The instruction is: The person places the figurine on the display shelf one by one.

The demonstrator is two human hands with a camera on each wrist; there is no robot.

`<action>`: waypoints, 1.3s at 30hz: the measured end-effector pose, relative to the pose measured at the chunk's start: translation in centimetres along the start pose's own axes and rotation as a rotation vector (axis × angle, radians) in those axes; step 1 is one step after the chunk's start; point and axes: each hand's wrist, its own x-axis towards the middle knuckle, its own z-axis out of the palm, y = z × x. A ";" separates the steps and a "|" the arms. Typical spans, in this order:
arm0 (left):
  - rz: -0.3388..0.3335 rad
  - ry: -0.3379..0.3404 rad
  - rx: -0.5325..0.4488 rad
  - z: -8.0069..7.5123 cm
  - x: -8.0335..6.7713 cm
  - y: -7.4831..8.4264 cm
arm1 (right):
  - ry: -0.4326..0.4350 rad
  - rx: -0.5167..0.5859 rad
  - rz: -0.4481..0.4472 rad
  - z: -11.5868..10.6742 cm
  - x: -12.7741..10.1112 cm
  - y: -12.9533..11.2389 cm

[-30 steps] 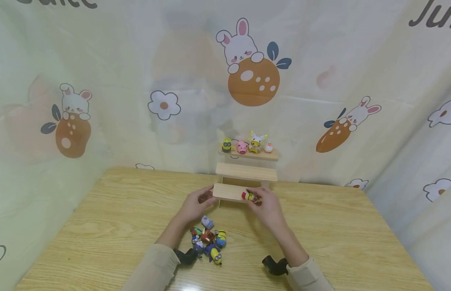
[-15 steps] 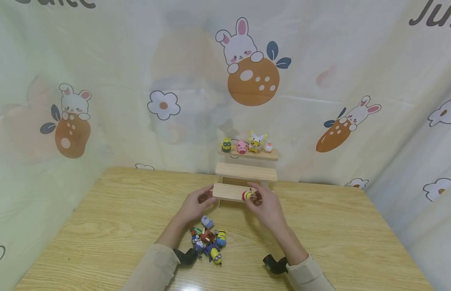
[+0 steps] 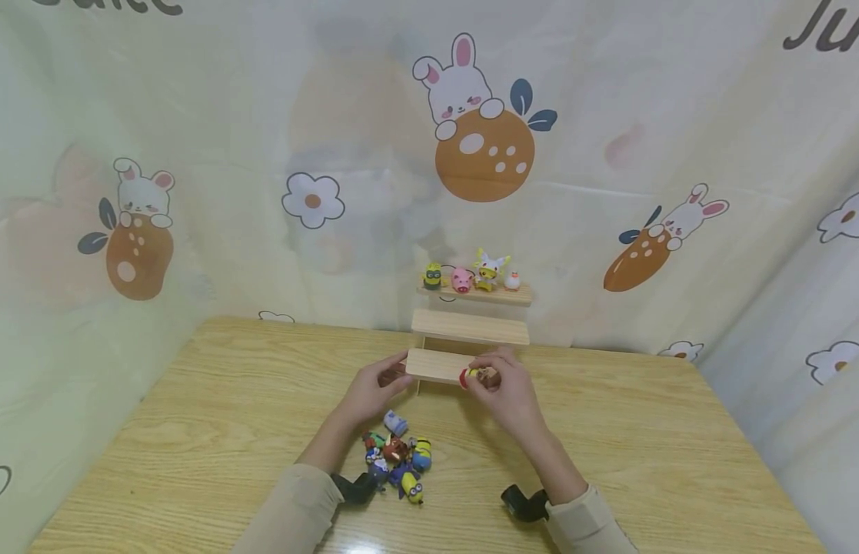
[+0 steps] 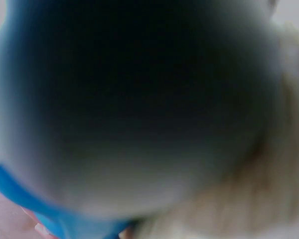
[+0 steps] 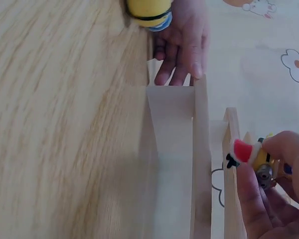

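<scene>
Pale matt wooden shelf (image 3: 469,329) on glossy wood-grain table (image 3: 194,431); printed cloth backdrop (image 3: 263,138).

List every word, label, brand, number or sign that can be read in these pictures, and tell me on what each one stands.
"Jun", cut off by the picture's edge: dark letters on the curtain, top right of the head view.
Dark letter bottoms at the top left of the same curtain: cut off, not readable.
Toy figures, wooden shelf, table: no text to be seen.
Left wrist view: blurred, nothing to read.
</scene>
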 end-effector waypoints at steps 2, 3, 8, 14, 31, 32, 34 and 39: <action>0.000 0.000 0.004 0.0 0.0 0.0 | -0.009 -0.001 0.006 -0.1 0.0 0.0; 0.000 0.000 0.007 0.0 0.0 0.0 | -0.018 -0.001 0.015 -0.1 0.0 -0.1; 0.001 -0.002 0.014 0.0 0.0 0.0 | -0.081 0.040 0.068 -0.3 0.2 0.0; 0.005 0.003 0.006 -0.1 -0.1 -0.1 | -0.135 0.131 0.128 -0.5 0.4 0.1; 0.002 0.000 -0.011 -0.1 0.1 -0.2 | -0.104 0.108 0.125 -0.3 0.4 0.0; 0.002 0.001 -0.013 -0.1 0.1 -0.2 | -0.106 0.102 0.130 -0.3 0.4 0.0; 0.003 0.003 -0.014 -0.1 0.1 -0.1 | -0.115 0.083 0.132 -0.4 0.5 0.0; 0.003 0.007 -0.010 0.0 0.1 -0.1 | -0.142 0.043 0.107 -0.5 0.5 0.1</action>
